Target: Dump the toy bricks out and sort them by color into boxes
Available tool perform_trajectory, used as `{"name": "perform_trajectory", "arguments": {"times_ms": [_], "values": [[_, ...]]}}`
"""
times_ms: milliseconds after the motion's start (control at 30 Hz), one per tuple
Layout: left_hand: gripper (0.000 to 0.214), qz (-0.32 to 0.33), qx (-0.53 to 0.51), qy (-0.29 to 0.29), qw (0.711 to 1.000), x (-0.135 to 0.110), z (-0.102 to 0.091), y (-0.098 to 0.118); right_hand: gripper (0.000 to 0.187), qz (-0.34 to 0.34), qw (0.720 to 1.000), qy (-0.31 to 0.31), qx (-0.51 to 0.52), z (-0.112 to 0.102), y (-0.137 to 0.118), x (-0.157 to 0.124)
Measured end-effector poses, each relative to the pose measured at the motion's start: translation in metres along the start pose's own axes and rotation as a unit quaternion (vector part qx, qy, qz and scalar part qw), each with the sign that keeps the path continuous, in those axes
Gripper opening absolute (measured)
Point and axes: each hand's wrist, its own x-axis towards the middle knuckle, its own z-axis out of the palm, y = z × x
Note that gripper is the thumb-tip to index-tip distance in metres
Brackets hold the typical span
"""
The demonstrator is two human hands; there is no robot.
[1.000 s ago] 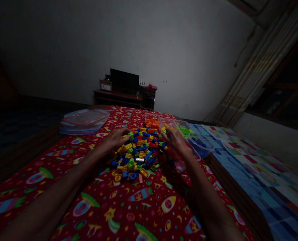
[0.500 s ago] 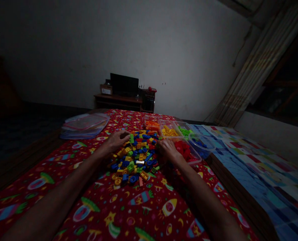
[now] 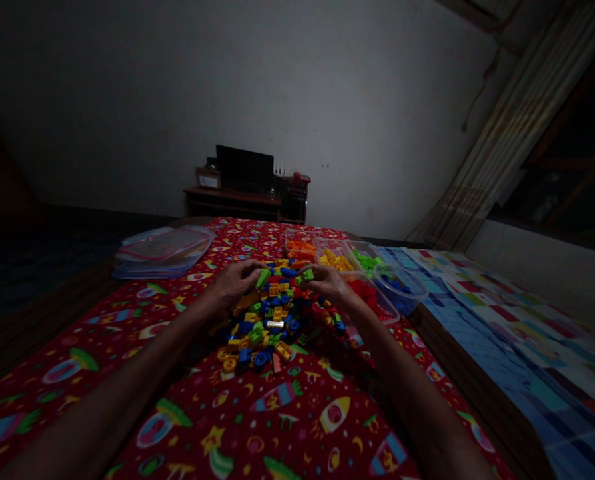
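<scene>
A mixed heap of toy building bricks (image 3: 277, 313) in blue, yellow, green, red and orange lies on a red patterned cloth (image 3: 247, 427). My left hand (image 3: 235, 283), at the heap's left side, is closed on a green brick (image 3: 263, 278) between thumb and fingers. Over the heap's far right part, my right hand (image 3: 327, 283) pinches another green brick (image 3: 305, 276). The two hands are apart, with bricks between them. Part of the heap is hidden by my right hand and wrist.
Clear boxes hold sorted bricks: orange bricks (image 3: 301, 249), yellow bricks (image 3: 335, 260), green bricks (image 3: 367, 261) and red bricks (image 3: 365, 293). A round tub (image 3: 402, 283) has blue ones. Stacked lids (image 3: 162, 250) lie at the far left. A monitor (image 3: 245, 170) stands beyond.
My right hand has moved up and left from the heap's right edge and now shows a green brick in its fingers. My left hand's green brick has tilted.
</scene>
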Motion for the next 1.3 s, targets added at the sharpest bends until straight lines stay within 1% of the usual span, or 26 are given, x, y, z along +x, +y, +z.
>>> {"name": "perform_trajectory", "arguments": {"times_ms": [33, 100, 167, 233, 300, 367, 433, 500, 567, 633, 667, 733, 800, 833, 867, 900, 967, 1033, 1067, 1100, 1167, 1233, 1300], "values": [[0.050, 0.006, 0.003, -0.003, 1.000, 0.000, 0.001, 0.000, 0.016, 0.001, 1.000, -0.006, -0.007, -0.002, 0.001, -0.001], [0.050, 0.016, 0.006, -0.011, 1.000, 0.000, 0.003, -0.002, 0.008, 0.002, 0.998, -0.024, -0.063, -0.008, 0.003, -0.002], [0.051, 0.024, 0.000, -0.017, 1.000, 0.000, 0.004, -0.005, 0.008, 0.005, 0.990, -0.042, -0.138, -0.016, 0.004, -0.004], [0.053, 0.022, -0.012, -0.020, 0.999, 0.000, 0.006, -0.008, 0.009, 0.007, 0.980, -0.040, -0.192, -0.027, 0.004, -0.005], [0.056, 0.013, -0.026, -0.019, 0.999, 0.000, 0.007, -0.009, 0.009, 0.017, 0.973, -0.003, -0.230, -0.043, 0.004, -0.004], [0.060, 0.001, -0.035, -0.015, 0.999, 0.000, 0.007, -0.009, 0.011, 0.035, 0.958, 0.061, -0.279, -0.064, 0.004, 0.000], [0.063, -0.003, -0.043, -0.011, 0.999, 0.000, 0.008, -0.010, 0.014, 0.064, 0.925, 0.137, -0.347, -0.090, 0.004, 0.008], [0.064, -0.001, -0.049, -0.008, 0.999, 0.000, 0.008, -0.011, 0.019, 0.099, 0.882, 0.201, -0.414, -0.116, 0.005, 0.019], [0.065, -0.003, -0.049, -0.003, 0.999, 0.000, 0.007, -0.011, 0.024, 0.133, 0.847, 0.235, -0.458, -0.137, 0.007, 0.030], [0.064, -0.011, -0.041, 0.002, 0.999, -0.001, 0.006, -0.010, 0.030, 0.145, 0.828, 0.248, -0.481, -0.149, 0.008, 0.039], [0.062, -0.017, -0.035, 0.004, 0.999, -0.001, 0.005, -0.009, 0.031, 0.139, 0.824, 0.251, -0.489, -0.149, 0.008, 0.041], [0.058, -0.026, -0.022, 0.011, 0.999, -0.002, 0.004, -0.007, 0.030, 0.103, 0.829, 0.246, -0.492, -0.139, 0.005, 0.042], [0.056, -0.029, -0.011, 0.023, 0.999, -0.003, 0.004, -0.004, 0.026, 0.044, 0.855, 0.216, -0.470, -0.115, -0.002, 0.037], [0.056, -0.029, -0.012, 0.028, 0.999, -0.003, 0.004, -0.002, 0.024, 0.007, 0.875, 0.190, -0.446, -0.099, -0.007, 0.033], [0.058, -0.028, -0.019, 0.031, 0.999, -0.003, 0.005, 0.000, 0.022, -0.039, 0.896, 0.150, -0.417, -0.082, -0.013, 0.028], [0.059, -0.026, -0.031, 0.029, 0.999, -0.003, 0.005, 0.003, 0.023, -0.081, 0.910, 0.100, -0.393, -0.064, -0.019, 0.022], [0.064, -0.021, -0.063, 0.021, 0.998, -0.002, 0.007, 0.008, 0.025, -0.142, 0.926, 0.012, -0.350, -0.028, -0.029, 0.012], [0.068, -0.013, -0.089, 0.013, 0.996, -0.003, 0.008, 0.014, 0.021, -0.182, 0.931, -0.038, -0.314, 0.001, -0.037, 0.003], [0.069, -0.007, -0.096, 0.013, 0.995, -0.003, 0.009, 0.017, 0.022, -0.192, 0.930, -0.058, -0.307, 0.013, -0.039, 0.001], [0.071, 0.001, -0.099, 0.013, 0.995, -0.004, 0.009, 0.019, 0.024, -0.193, 0.929, -0.068, -0.307, 0.021, -0.040, -0.002], [0.074, 0.012, -0.095, 0.011, 0.995, -0.005, 0.010, 0.022, 0.023, -0.177, 0.927, -0.069, -0.323, 0.031, -0.039, -0.004], [0.074, 0.018, -0.088, -0.004, 0.996, -0.005, 0.011, 0.024, 0.019, -0.154, 0.923, -0.050, -0.350, 0.031, -0.036, -0.005], [0.070, 0.030, -0.071, -0.017, 0.997, -0.005, 0.010, 0.023, 0.016, -0.134, 0.915, -0.028, -0.381, 0.026, -0.032, -0.004]]}}
